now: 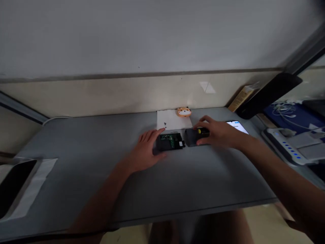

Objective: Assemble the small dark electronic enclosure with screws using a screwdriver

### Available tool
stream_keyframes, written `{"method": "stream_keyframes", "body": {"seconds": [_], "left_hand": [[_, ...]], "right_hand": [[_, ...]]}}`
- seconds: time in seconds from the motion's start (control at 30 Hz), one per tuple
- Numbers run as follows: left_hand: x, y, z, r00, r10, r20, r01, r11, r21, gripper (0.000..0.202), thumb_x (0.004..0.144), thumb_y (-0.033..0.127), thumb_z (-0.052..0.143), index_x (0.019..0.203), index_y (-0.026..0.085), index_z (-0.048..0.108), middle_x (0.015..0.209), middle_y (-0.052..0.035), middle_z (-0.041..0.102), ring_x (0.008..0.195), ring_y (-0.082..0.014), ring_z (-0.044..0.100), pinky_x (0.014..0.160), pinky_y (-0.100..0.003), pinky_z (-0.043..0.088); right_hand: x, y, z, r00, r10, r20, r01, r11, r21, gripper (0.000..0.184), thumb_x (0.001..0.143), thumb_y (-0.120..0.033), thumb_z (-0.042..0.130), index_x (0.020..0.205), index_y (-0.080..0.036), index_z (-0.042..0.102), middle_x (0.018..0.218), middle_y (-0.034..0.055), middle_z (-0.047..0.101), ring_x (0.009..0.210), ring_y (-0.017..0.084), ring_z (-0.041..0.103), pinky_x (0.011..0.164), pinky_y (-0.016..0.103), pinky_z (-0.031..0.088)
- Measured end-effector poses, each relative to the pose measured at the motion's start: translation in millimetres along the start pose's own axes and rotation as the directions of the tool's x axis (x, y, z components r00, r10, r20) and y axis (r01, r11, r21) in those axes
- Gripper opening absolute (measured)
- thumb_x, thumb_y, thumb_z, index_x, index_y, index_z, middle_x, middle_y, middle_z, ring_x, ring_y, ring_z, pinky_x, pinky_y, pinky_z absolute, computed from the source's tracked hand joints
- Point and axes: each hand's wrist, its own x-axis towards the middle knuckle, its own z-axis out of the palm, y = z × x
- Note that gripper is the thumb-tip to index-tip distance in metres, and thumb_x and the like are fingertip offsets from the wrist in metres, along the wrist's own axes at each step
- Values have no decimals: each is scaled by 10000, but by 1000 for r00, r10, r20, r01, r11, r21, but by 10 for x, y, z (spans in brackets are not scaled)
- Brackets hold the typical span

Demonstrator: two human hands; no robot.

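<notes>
1. Head view, centre of the frame: the left hand (147, 149) lies flat and released on the grey table (88, 162), fingers spread, its fingertips touching the left edge of an opened black device (170, 141) whose green circuit board shows on top.

2. Just right of centre, the right hand (218, 134) is curled over a dark grey cover (190, 137) that lies just beside the opened device. It grasps a small yellow-handled tool (200, 130), probably a screwdriver, between thumb and fingers; the tip is hidden.

3. Behind these, a white sheet of paper (169, 120) carries a few tiny dark specks that may be screws; too small to tell. An orange animal-shaped trinket (184, 112) sits at its far edge.

4. Right of the right hand, a phone (238, 126) lies lit, screen up. At the upper right a black lamp head (269, 93) leans over the table; at the lower left a dark tablet (14, 184) rests on a pale sheet.

5. My judgement: the device is in the middle of being taken apart, the cover already off. The next move calls for a firm hold on the body and a fine, steady tool tip.
</notes>
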Motion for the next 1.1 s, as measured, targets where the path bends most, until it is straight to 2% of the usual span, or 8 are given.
{"method": "stream_keyframes", "body": {"seconds": [0.13, 0.4, 0.53, 0.67, 0.87, 0.97, 1.03, 1.1], "left_hand": [[-37, -43, -9, 1000, 7, -7, -7, 999, -31, 771, 911, 310, 702, 1584, 321, 326, 1488, -112, 537, 1385, -339, 501, 1183, -550, 379], [-14, -66, 0, 995, -96, -31, 93, 993, -79, 768, 874, 324, 754, 1559, 347, 408, 1441, -52, 613, 1301, -348, 536, 1094, -539, 491], [-12, -27, 23, 994, -93, -63, 87, 992, -87, 822, 836, 309, 799, 1557, 346, 405, 1374, -39, 652, 1250, -336, 560, 1103, -543, 483], [-8, -17, 62, 987, -136, -83, 129, 988, -84, 853, 826, 378, 815, 1567, 343, 394, 1330, -42, 677, 1145, -333, 614, 1029, -521, 534], [-4, -26, 62, 995, -72, -74, 68, 996, -48, 914, 855, 443, 793, 1617, 374, 294, 1388, -34, 685, 1231, -341, 636, 1120, -532, 472], [-13, -8, 36, 998, -58, -37, 57, 998, -35, 908, 935, 416, 715, 1654, 340, 165, 1450, -25, 656, 1375, -325, 553, 1170, -523, 424], [-16, -3, 32, 998, -42, -44, 40, 998, -41, 920, 945, 429, 707, 1659, 324, 136, 1449, -28, 660, 1397, -316, 538, 1181, -525, 411], [-13, -10, 43, 998, -34, -59, 31, 998, -47, 942, 914, 477, 738, 1656, 322, 178, 1433, -40, 672, 1379, -326, 560, 1186, -534, 410]], "right_hand": [[-163, 71, 20, 994, 26, 106, -19, 997, -69, 687, 780, -359, 812, 1433, -339, 601, 1368, 83, 642, 771, 198, 722, 669, 320, 521], [43, -4, -103, 977, -44, 207, 9, 986, 168, 563, 862, -514, 735, 1396, -348, 670, 1351, 50, 710, 1087, 284, 720, 896, 378, 548], [130, -126, -8, 958, -173, 229, 134, 976, 173, 622, 824, -444, 801, 1419, -353, 640, 1310, 46, 700, 1011, 251, 722, 863, 349, 536], [146, -333, 102, 969, -144, 203, 151, 988, -19, 660, 816, -246, 796, 1440, -337, 602, 1372, 62, 654, 842, 214, 720, 719, 320, 513], [119, -472, 148, 956, -217, 195, 224, 975, -10, 558, 896, -325, 739, 1434, -313, 590, 1405, 93, 621, 778, 206, 716, 675, 333, 519], [98, -463, 56, 950, -297, 94, 276, 942, 189, 409, 949, -338, 681, 1356, -326, 646, 1388, 66, 644, 916, 218, 730, 770, 343, 553], [99, -436, 15, 954, -261, -148, 294, 908, 298, 253, 972, -332, 644, 1215, -307, 708, 1261, 54, 708, 1001, 232, 719, 846, 361, 559], [110, -403, 28, 902, -129, -412, 280, 901, 330, 140, 974, -323, 625, 1057, -280, 729, 1083, 51, 751, 976, 238, 711, 852, 381, 556]]}}
